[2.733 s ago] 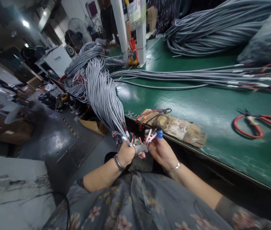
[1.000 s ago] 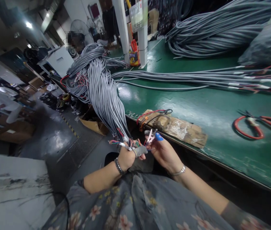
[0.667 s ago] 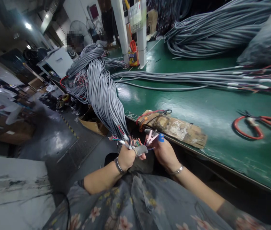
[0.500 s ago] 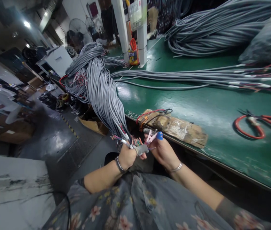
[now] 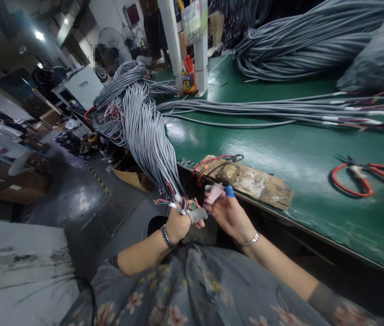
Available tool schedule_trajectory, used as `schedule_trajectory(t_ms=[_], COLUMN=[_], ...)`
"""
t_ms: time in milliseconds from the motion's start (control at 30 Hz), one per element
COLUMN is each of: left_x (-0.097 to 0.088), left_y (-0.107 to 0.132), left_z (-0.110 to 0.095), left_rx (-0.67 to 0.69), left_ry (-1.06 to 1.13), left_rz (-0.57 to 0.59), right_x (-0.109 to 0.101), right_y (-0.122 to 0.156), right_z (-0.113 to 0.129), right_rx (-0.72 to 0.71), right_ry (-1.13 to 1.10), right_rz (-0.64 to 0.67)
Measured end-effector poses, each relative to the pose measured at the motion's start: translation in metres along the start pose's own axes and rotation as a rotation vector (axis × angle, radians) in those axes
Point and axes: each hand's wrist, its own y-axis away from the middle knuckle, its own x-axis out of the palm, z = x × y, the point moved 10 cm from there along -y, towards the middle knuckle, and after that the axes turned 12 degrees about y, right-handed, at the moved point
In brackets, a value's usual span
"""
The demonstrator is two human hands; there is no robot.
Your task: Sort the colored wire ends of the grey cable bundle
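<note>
My left hand [image 5: 178,224] is closed around the stripped ends of grey cables, its thumb wrapped in grey tape. Thin coloured wires [image 5: 162,202] and white sleeves fan out above its fingers. Close on its right, my right hand [image 5: 231,219] wears a blue cover on the thumb. Between its thumb and fingers is a small pale pink clip-like piece [image 5: 215,194], blurred now. Fine wires run between the two hands. From the cable ends, a thick hank of grey cables [image 5: 144,122] leads up over the bench edge.
A worn wooden block [image 5: 260,185] with red and black leads lies at the green bench's [image 5: 314,158] edge. Red-handled pliers [image 5: 355,179] rest farther right. More grey cables [image 5: 246,108] and a large coil [image 5: 297,45] lie behind. An open carton [image 5: 132,176] stands below.
The pink piece has turned and looks closed up, where its two arms stood apart before. My left hand and the wire ends have shifted slightly left.
</note>
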Motion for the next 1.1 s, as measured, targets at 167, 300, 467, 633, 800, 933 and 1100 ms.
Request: schedule_trajectory(t_ms=[167, 300, 467, 633, 800, 933, 1100], left_x=[-0.004, -0.003, 0.001, 0.003, 0.003, 0.002, -0.001], left_y=[0.004, 0.002, 0.000, 0.000, -0.001, 0.001, 0.007], left_z=[0.000, 0.000, -0.002, -0.003, -0.002, -0.003, -0.007], left_rx=[0.046, 0.067, 0.058, 0.035, 0.030, 0.029, 0.030], left_ry=[0.036, 0.020, 0.003, -0.013, -0.012, -0.004, -0.055], left_rz=[0.002, -0.021, -0.039, -0.053, -0.053, -0.041, -0.021], right_x=[0.006, 0.010, 0.004, -0.001, -0.001, 0.005, 0.015], right_y=[0.007, 0.010, 0.005, -0.001, 0.000, 0.004, 0.020], right_z=[0.011, 0.017, 0.007, -0.003, -0.003, -0.001, -0.009], right_rx=[-0.030, -0.080, -0.025, 0.039, 0.033, 0.037, 0.132], right_ry=[0.059, 0.129, 0.087, -0.001, -0.021, -0.017, 0.141], right_rz=[-0.022, -0.013, -0.006, -0.026, -0.057, -0.005, 0.183])
